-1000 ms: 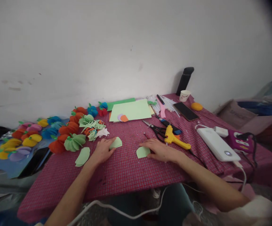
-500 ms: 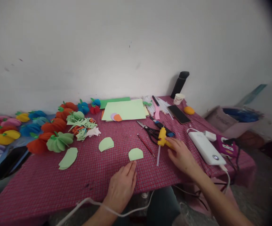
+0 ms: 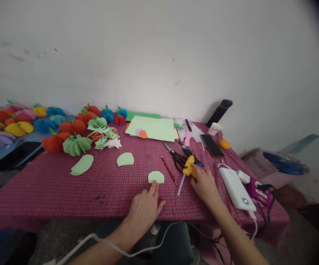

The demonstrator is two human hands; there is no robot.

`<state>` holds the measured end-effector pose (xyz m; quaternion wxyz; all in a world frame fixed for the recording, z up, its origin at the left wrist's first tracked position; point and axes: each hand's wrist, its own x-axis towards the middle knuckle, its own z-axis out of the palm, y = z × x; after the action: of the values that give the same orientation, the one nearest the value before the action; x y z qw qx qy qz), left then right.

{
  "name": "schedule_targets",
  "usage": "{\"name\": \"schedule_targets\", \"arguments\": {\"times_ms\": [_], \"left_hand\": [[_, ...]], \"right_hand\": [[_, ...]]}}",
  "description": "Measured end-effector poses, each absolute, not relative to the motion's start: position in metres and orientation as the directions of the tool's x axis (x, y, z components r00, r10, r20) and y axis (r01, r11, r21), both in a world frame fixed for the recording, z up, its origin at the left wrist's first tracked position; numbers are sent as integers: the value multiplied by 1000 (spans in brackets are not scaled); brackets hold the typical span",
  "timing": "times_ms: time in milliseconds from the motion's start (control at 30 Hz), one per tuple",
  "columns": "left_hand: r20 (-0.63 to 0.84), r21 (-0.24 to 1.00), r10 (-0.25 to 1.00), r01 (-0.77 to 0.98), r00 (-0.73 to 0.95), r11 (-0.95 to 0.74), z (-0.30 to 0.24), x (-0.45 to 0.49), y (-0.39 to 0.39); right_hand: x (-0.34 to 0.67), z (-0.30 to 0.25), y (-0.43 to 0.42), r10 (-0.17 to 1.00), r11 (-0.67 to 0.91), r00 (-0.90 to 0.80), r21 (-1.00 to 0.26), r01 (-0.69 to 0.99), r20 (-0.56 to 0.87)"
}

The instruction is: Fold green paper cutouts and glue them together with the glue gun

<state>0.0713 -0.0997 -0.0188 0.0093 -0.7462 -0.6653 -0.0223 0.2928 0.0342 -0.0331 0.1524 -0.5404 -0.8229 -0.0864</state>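
My left hand (image 3: 145, 207) lies at the table's front with fingertips on the lower edge of a light green paper piece (image 3: 156, 177); its thumb is spread apart. My right hand (image 3: 205, 184) is wrapped round the handle of a yellow hot glue gun (image 3: 189, 166), which lies on the table with a clear glue stick (image 3: 181, 186) jutting toward me. Left of the gun are a red pencil (image 3: 169, 170) and black-handled scissors (image 3: 176, 156). Two more light green cut pieces, one paper stack (image 3: 125, 159) and one fanned pile (image 3: 82, 165), rest farther left.
Paper pumpkins (image 3: 73, 127) in several colours crowd the left, beside paper scraps (image 3: 104, 138). Green sheets (image 3: 151, 127) lie at the back. On the right are a phone (image 3: 211, 145), a white power bank (image 3: 235, 189) and a purple power strip (image 3: 260, 193). A white cable (image 3: 115, 250) crosses my left forearm.
My left fingertips have moved from the near edge onto the green piece. My right hand has closed further round the glue gun, whose glue stick now slants more. The view has shifted left.
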Motion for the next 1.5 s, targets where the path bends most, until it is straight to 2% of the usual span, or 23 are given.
{"name": "schedule_targets", "arguments": {"times_ms": [167,300,367,433,533,633,733,833,967,1033,1067,1133,1200,1267,1367,1500], "left_hand": [[26,59,996,994,87,-89,-14,73,-98],[55,106,993,988,105,-110,-10,70,-93],[79,112,992,988,100,-109,-6,64,-86],[100,94,991,991,88,-98,-2,57,-78],[104,45,987,991,119,-124,2,49,-66],[74,6,984,987,162,-163,1,48,-58],[45,-11,985,986,167,-166,-4,50,-51],[41,-28,987,987,157,-156,-6,52,-46],[65,-25,986,988,155,-154,-6,52,-47],[78,60,987,987,143,-148,-6,54,-52],[84,144,988,979,133,-144,-5,55,-56],[98,403,989,904,110,-140,-3,60,-63],[122,681,989,718,81,-142,0,66,-67],[99,840,994,532,43,-107,2,74,-68],[-10,945,998,327,54,-8,2,87,-63],[-51,985,991,167,126,30,-6,102,-54]], "right_hand": [[296,-40,43,844,413,-377,-13,910,382],[298,-39,44,837,445,-374,-99,890,399],[301,-33,43,858,433,-330,-210,876,394],[304,-22,40,875,423,-264,-375,825,406],[309,-1,34,895,427,-156,-705,566,417],[307,19,27,950,308,-112,-934,182,292],[299,30,22,981,102,-158,-992,-75,112],[289,27,19,969,-99,-241,-983,-156,-59],[281,21,18,907,-280,-357,-953,-119,-222],[277,23,19,873,-335,-403,-938,-90,-273],[274,24,19,866,-349,-411,-933,-89,-285],[268,27,18,874,-352,-400,-927,-128,-276],[259,29,16,893,-324,-385,-927,-187,-235],[250,29,13,911,-280,-367,-933,-226,-185],[236,26,5,936,-222,-316,-954,-200,-152],[225,16,-3,953,-188,-264,-973,-135,-147]]}}
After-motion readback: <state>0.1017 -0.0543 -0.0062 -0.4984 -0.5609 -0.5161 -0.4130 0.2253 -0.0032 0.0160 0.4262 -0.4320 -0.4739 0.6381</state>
